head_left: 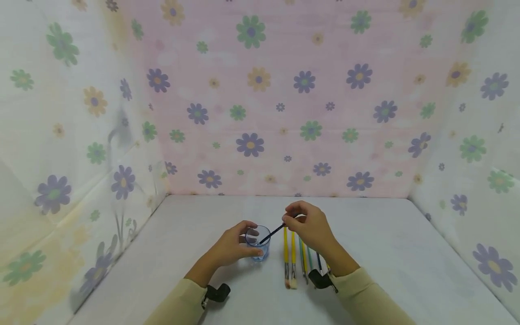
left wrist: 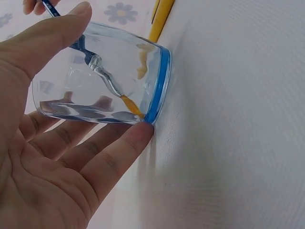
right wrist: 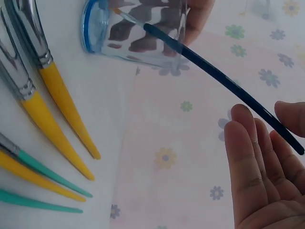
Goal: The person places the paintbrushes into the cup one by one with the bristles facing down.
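Observation:
My left hand [head_left: 232,246] holds a clear drinking glass [left wrist: 62,88] with a blue base, thumb on one side and fingers along the other. The glass stands upright on the white table. A dark blue paintbrush [right wrist: 214,71] leans in it, its orange-tan bristles down at the bottom. At the upper end of this handle, my right hand [head_left: 310,227] pinches it between thumb and fingers. Beneath and beside the right hand lie several more brushes, among them two wide ones with yellow handles [right wrist: 62,100] and thinner ones with teal handles [right wrist: 52,171].
The brushes lie side by side to the right of the glass, bristles toward the person. White table [head_left: 195,214] runs back to a pink flowered cloth [head_left: 280,122]. Flowered cloth also hangs at the left and right sides. A black camera [head_left: 218,292] sits at each wrist.

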A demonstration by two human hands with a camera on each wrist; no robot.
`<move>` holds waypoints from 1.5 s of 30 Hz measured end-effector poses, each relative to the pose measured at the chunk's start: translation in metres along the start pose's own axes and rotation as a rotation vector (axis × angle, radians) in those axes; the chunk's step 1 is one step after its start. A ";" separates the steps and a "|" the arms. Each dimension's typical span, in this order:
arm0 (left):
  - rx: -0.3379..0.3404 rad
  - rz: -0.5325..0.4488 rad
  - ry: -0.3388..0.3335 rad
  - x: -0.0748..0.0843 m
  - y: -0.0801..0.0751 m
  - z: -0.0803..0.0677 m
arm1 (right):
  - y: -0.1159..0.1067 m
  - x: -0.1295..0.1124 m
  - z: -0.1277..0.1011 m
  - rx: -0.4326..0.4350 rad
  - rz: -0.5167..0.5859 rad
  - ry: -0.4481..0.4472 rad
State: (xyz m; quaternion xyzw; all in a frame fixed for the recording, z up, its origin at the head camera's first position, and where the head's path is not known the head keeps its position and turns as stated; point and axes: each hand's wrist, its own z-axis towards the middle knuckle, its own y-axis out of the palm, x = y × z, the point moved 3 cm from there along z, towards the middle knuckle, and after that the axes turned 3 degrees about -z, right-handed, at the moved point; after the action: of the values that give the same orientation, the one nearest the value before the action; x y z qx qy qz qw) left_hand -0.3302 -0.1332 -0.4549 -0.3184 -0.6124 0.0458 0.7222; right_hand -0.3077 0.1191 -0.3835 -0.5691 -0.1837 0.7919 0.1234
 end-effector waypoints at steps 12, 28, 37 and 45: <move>0.003 0.002 0.001 0.003 0.001 -0.002 | -0.045 0.004 0.003 0.003 -0.050 -0.012; 0.005 0.000 -0.003 0.003 0.001 -0.002 | -0.076 0.057 0.009 0.001 -0.211 0.274; 0.001 -0.001 0.001 0.003 0.001 -0.003 | -0.083 0.087 0.005 -0.047 -0.290 0.433; -0.002 -0.008 0.009 0.005 0.001 -0.004 | -0.083 0.106 0.005 -0.091 -0.373 0.551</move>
State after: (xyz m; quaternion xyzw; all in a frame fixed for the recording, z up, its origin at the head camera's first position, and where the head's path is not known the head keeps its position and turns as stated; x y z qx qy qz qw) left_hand -0.3252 -0.1315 -0.4516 -0.3169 -0.6104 0.0408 0.7248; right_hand -0.3474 0.2363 -0.4374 -0.7232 -0.2795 0.5632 0.2857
